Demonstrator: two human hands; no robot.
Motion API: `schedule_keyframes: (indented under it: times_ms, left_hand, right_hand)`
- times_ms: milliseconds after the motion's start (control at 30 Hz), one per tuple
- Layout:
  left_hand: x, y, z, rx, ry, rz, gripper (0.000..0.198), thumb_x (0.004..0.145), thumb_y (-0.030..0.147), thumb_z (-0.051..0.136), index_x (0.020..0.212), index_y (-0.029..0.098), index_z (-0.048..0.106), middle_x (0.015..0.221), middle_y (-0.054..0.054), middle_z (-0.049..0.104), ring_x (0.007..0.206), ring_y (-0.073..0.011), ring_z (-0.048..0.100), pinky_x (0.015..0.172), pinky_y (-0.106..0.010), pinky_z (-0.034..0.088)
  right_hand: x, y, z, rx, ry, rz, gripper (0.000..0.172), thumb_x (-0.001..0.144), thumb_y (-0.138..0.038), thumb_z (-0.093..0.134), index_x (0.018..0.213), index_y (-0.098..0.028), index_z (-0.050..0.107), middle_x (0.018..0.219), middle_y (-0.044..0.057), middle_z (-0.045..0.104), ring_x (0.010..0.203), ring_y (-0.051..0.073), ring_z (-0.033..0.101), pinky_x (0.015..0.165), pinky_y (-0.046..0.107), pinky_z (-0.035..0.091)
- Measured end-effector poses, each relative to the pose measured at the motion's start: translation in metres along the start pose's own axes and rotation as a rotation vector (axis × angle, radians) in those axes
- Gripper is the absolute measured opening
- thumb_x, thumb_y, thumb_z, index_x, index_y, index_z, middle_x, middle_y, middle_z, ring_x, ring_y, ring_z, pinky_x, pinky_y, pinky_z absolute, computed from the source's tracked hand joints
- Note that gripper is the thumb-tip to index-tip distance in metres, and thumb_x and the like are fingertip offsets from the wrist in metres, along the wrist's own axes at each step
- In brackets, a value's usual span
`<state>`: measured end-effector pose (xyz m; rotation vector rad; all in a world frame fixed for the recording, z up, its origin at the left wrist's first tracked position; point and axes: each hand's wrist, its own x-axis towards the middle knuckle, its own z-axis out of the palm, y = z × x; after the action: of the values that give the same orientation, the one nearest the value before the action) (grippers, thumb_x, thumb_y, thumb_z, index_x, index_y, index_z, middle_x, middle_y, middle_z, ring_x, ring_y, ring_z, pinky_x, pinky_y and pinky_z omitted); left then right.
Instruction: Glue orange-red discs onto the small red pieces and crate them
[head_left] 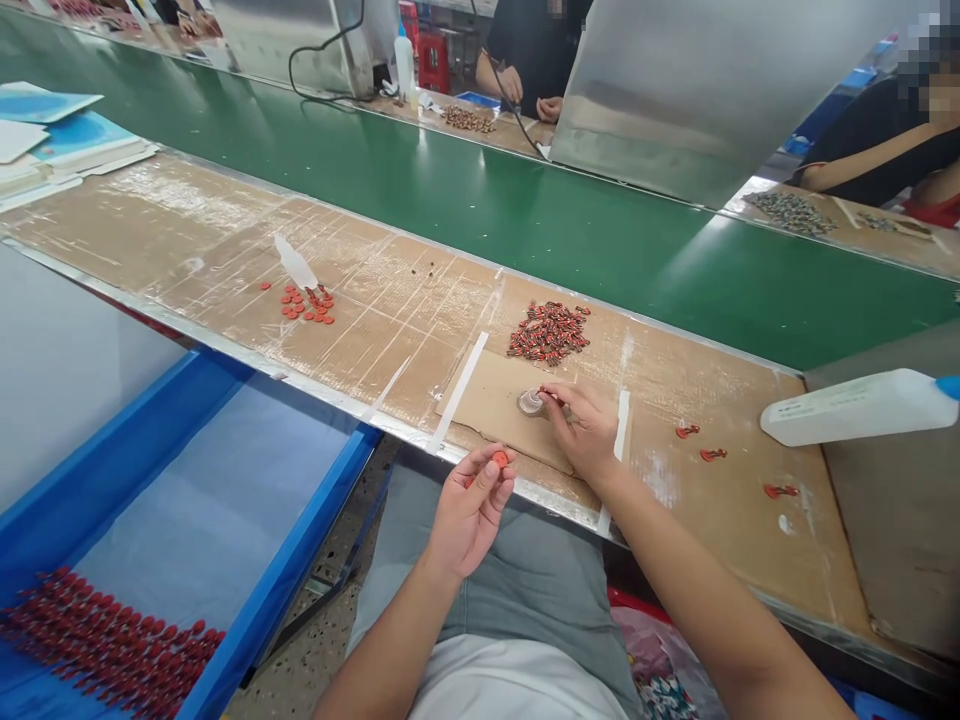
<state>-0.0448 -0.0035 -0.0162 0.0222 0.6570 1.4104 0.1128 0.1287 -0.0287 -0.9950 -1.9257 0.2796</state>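
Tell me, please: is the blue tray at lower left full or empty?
Partly filled: red pieces crowd one end of the blue tray, and its lining shows bare beyond them.

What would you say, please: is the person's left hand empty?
No, the left hand holds a small, round red disc at its fingertips.

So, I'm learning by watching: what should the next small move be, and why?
Probably lift the piece from the dish towards the disc: the right hand pinches the piece at the dish, the left hand holds the disc, and the three parts lying to the right look like such pairs joined.
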Motion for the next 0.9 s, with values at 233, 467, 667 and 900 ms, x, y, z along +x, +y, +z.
schedule_keyframes:
  times_ms: [233, 467, 667, 900]
  left_hand:
    - [-0.0011, 0.0, 0.0009, 0.021, -0.009, 0.0, 0.021, 0.078, 0.016, 0.072, 0.099, 0.016, 0.07, 0.099, -0.005, 0.072, 0.078, -0.0064, 0.068, 0.075, -0.013, 0.056]
    - [-0.0015, 0.0003, 0.0007, 0.02, -0.017, -0.001, 0.02, 0.079, 0.016, 0.071, 0.099, 0.016, 0.069, 0.1, -0.005, 0.072, 0.079, -0.0063, 0.068, 0.075, -0.014, 0.056]
    - [-0.0015, 0.0001, 0.0006, 0.017, -0.003, 0.0, 0.021, 0.078, 0.016, 0.072, 0.099, 0.016, 0.069, 0.099, -0.005, 0.072, 0.079, -0.0067, 0.068, 0.075, -0.014, 0.056]
    - [-0.0018, 0.0011, 0.0037, 0.005, 0.014, 0.015, 0.022, 0.077, 0.017, 0.073, 0.099, 0.016, 0.069, 0.098, -0.005, 0.072, 0.079, -0.0074, 0.068, 0.074, -0.015, 0.056]
  right_hand:
    - [-0.0024, 0.0028, 0.0044, -0.073, -0.004, -0.037, 0.02, 0.088, -0.024, 0.059, 0.106, -0.026, 0.067, 0.099, 0.006, 0.073, 0.089, 0.021, 0.068, 0.081, 0.037, 0.057]
    - [-0.0016, 0.0035, 0.006, -0.063, 0.012, -0.106, 0.023, 0.086, -0.02, 0.061, 0.108, -0.025, 0.066, 0.099, 0.006, 0.072, 0.088, 0.02, 0.067, 0.081, 0.034, 0.056]
    - [-0.0027, 0.004, 0.0071, -0.064, -0.02, -0.081, 0.021, 0.087, -0.023, 0.06, 0.106, -0.025, 0.067, 0.099, 0.007, 0.072, 0.088, 0.02, 0.067, 0.081, 0.036, 0.056]
    - [-0.0041, 0.0, 0.006, -0.016, 0.021, 0.022, 0.018, 0.085, -0.029, 0.063, 0.101, -0.025, 0.069, 0.093, 0.006, 0.073, 0.074, 0.018, 0.066, 0.074, 0.035, 0.056]
